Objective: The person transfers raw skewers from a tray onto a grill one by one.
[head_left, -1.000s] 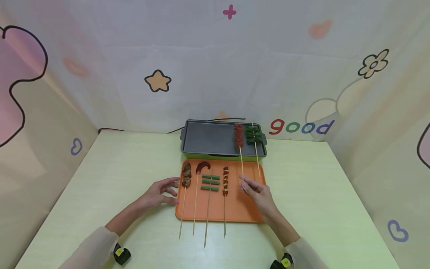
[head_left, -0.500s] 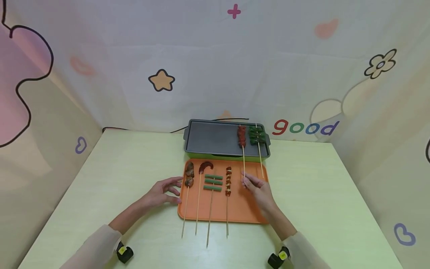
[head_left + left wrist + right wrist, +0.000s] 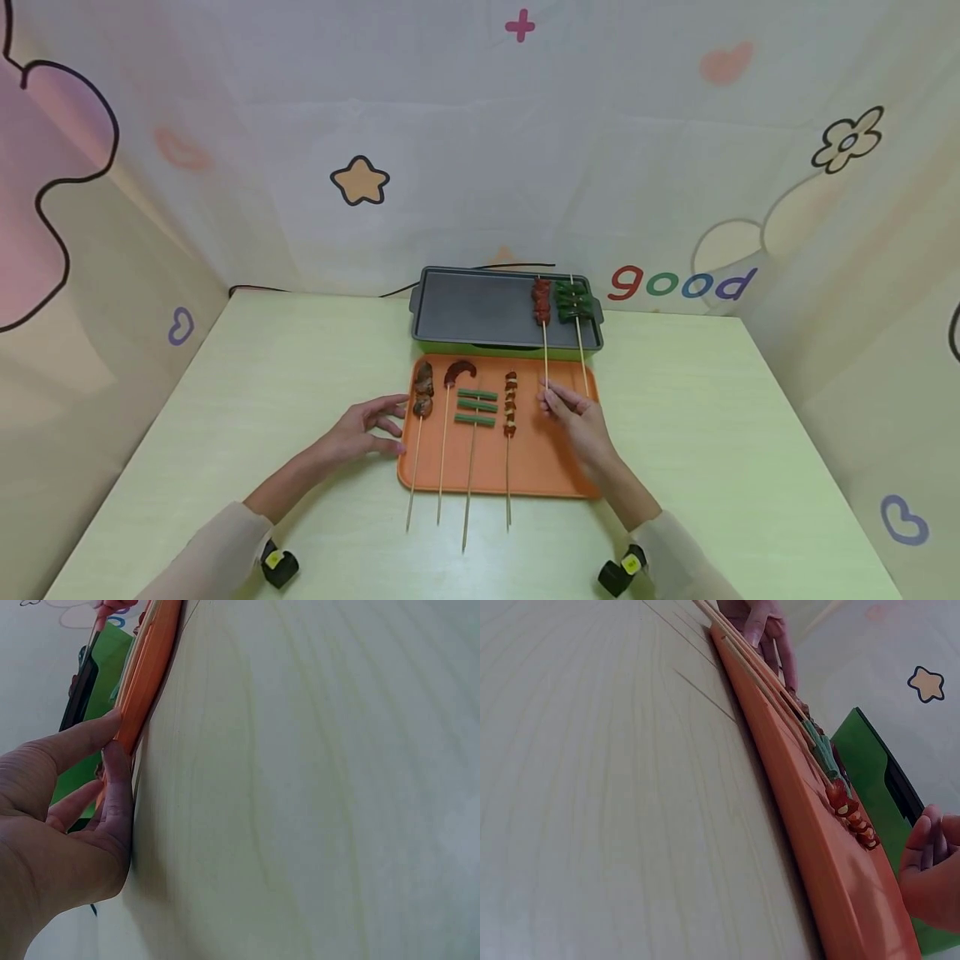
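In the head view my right hand (image 3: 581,421) pinches the bare stick of a red meat skewer (image 3: 542,302), whose meat end is over the right part of the grey griddle (image 3: 476,308). Just right of it on the griddle lies a green vegetable skewer (image 3: 573,302). My left hand (image 3: 363,429) rests its fingertips against the left edge of the orange tray (image 3: 555,467). On that tray lie a brown mushroom-like skewer (image 3: 423,390), a dark red curled skewer (image 3: 460,371), a green-stalk skewer (image 3: 476,407) and a small red-and-pale chunk skewer (image 3: 511,406).
The griddle's green base (image 3: 870,754) stands directly behind the tray. Stick ends overhang the tray's front edge onto the pale table (image 3: 315,350). A black cable (image 3: 397,290) runs behind the griddle along the printed backdrop (image 3: 450,125).
The red meat skewer has straightened slightly, its meat shifting a little toward the green one. My right hand has edged forward. My left hand stays at the tray; the head view has shifted slightly.
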A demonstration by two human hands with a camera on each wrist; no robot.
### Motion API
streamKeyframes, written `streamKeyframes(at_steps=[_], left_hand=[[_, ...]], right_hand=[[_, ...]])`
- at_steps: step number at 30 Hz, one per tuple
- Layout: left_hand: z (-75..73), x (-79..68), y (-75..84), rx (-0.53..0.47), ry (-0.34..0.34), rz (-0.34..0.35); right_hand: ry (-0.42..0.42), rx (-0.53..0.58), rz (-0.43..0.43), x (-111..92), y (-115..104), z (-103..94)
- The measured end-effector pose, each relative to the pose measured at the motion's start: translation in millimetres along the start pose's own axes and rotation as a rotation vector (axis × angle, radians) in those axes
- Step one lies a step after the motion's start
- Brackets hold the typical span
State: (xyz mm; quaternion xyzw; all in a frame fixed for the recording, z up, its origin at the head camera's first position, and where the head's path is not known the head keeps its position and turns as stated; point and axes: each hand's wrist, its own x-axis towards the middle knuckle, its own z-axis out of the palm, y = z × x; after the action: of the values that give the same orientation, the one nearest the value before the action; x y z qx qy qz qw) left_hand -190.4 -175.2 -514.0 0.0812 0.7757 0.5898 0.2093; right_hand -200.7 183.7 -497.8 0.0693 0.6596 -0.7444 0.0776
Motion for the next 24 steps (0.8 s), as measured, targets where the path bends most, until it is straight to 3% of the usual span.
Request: streamKeyframes(at_steps=[7,16,24], left_hand=[[-1.0,0.7,-1.6,0.006,-0.004,0.012],[0.5,0.4,-0.5,0.002,-0.001,0.016],[-0.3,-0.3,0.5,-0.010,-0.013,0.033]], right_hand=[[-0.021,-0.037,0.011,-10,-1,-9.5],[-0.097,-0.140,0.094,-44,-3,-25.0],[-0.233,-0.133,0.124,-74,-2,-35.1]])
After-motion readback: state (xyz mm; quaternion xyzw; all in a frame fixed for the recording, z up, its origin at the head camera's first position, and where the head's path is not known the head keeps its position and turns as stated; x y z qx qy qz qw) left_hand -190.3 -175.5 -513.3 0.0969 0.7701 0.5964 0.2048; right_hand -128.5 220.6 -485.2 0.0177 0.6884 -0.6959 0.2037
